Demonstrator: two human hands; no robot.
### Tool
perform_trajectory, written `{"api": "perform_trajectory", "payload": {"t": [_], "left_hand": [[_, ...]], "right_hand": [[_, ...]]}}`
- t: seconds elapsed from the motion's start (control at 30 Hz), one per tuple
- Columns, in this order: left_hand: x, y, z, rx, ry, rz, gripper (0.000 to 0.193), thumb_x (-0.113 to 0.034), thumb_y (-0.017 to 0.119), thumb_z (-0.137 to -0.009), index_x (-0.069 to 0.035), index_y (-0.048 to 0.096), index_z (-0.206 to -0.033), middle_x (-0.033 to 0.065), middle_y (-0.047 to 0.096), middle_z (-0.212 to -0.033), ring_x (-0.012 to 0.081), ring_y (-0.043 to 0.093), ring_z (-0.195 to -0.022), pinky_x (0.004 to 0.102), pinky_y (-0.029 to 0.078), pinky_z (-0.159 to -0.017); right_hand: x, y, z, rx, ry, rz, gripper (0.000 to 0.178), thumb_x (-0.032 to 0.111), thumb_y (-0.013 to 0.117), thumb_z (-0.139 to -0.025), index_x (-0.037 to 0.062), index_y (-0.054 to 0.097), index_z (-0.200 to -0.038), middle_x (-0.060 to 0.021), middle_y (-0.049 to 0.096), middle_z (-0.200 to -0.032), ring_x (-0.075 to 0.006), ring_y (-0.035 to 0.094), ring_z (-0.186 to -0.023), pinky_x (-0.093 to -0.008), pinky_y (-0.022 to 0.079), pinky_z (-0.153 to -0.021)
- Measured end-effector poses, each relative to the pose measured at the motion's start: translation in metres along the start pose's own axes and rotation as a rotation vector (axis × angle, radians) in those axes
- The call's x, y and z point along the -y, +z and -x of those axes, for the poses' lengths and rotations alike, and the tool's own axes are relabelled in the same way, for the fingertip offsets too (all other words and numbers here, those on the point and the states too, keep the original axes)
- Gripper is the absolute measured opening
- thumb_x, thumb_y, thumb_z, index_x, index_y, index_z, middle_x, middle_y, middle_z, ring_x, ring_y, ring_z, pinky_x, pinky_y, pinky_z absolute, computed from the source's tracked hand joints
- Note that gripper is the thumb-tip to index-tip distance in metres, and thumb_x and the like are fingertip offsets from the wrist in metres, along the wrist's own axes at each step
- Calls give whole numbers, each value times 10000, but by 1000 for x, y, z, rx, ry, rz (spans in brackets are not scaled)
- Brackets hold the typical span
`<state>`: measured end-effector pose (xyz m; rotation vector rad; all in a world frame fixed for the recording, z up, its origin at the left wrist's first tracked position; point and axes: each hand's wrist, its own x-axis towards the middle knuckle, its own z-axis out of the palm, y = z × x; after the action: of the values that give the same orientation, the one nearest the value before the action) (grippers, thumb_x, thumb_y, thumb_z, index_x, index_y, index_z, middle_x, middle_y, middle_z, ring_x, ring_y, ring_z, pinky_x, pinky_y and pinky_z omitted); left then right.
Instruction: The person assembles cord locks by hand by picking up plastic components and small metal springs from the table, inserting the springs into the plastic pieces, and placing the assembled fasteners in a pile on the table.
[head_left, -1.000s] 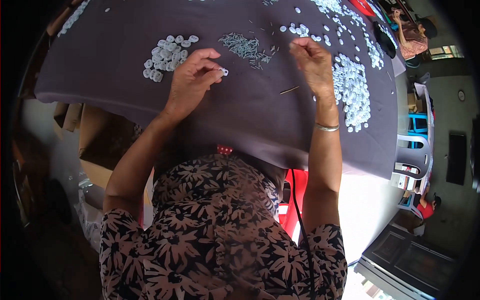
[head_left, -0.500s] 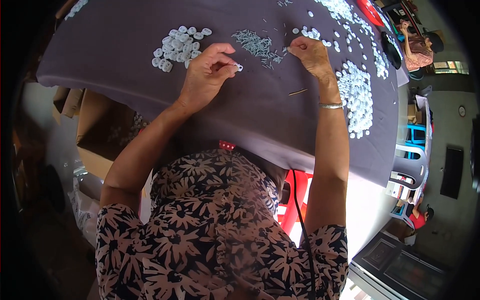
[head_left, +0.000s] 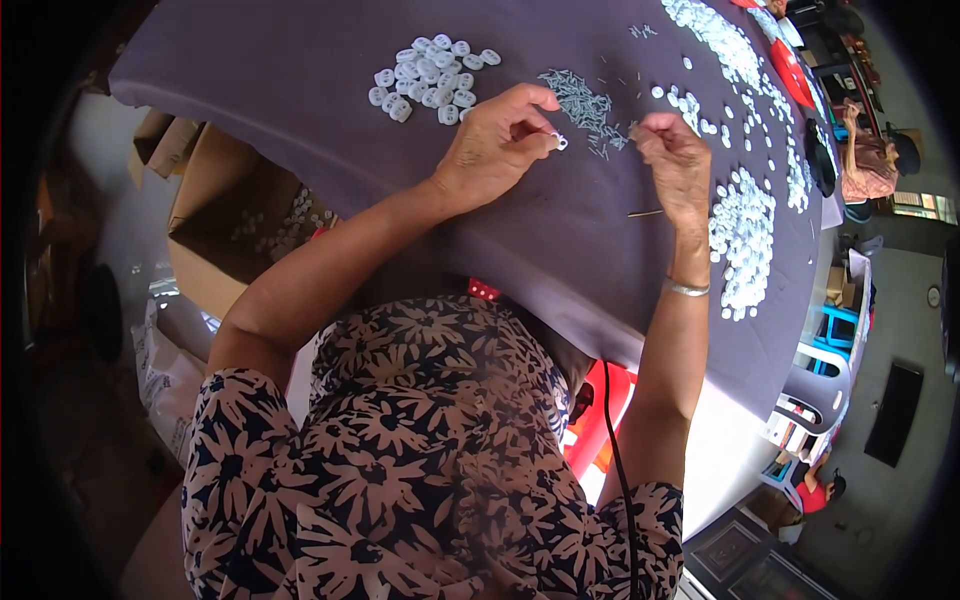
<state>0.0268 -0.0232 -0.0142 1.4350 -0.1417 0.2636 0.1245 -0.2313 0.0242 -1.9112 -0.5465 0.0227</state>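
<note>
Pinching a small white piece [head_left: 561, 142] above the dark surface [head_left: 520, 215], beside a scatter of slim grey pieces [head_left: 585, 100].
In the head view, the left hand [head_left: 497, 145] has thumb and index finger clamped on the white piece, which pokes out past the fingertips; the right hand [head_left: 675, 155] has its fingers together at the tips by the grey scatter's edge, though whether they grip anything I cannot tell. The white piece looks like hard plastic: probably very light, stiff, a little slippery, hardly fragile, and best taken by its rim so that its opening stays uncovered. The grey pieces seem to be metal, rigid and prone to roll, so a fingertip pinch around the middle should suit them.
</note>
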Motion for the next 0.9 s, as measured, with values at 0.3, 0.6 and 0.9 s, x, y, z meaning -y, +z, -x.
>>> {"api": "perform_trajectory", "payload": {"t": [0.3, 0.6, 0.9], "left_hand": [[2, -2, 1, -20, -27, -85, 312, -7, 592, -834, -35, 496, -1130, 48, 625, -822, 92, 582, -744, 240, 483, -679], [-2, -2, 2, -45, 7, -211, 327, -21, 594, -808, -38, 492, -1118, 73, 664, -804, 142, 632, -722, 278, 508, -684], [-6, -3, 2, -20, -21, -220, 339, -27, 600, -824, -25, 482, -1142, 60, 649, -811, 125, 616, -749, 262, 500, -703]], "right_hand": [[26, 58, 15, 144, -122, -182, 198, -20, 595, -871, 31, 561, -1059, 32, 583, -825, -37, 496, -718, -178, 406, -606], [21, 61, 16, 164, -146, -165, 230, -43, 621, -842, 28, 567, -1054, 11, 604, -813, -49, 548, -732, -200, 476, -684], [22, 61, 17, 190, -105, -159, 250, -70, 579, -863, 14, 548, -1096, 11, 578, -847, -59, 533, -802, -216, 459, -769]]}}
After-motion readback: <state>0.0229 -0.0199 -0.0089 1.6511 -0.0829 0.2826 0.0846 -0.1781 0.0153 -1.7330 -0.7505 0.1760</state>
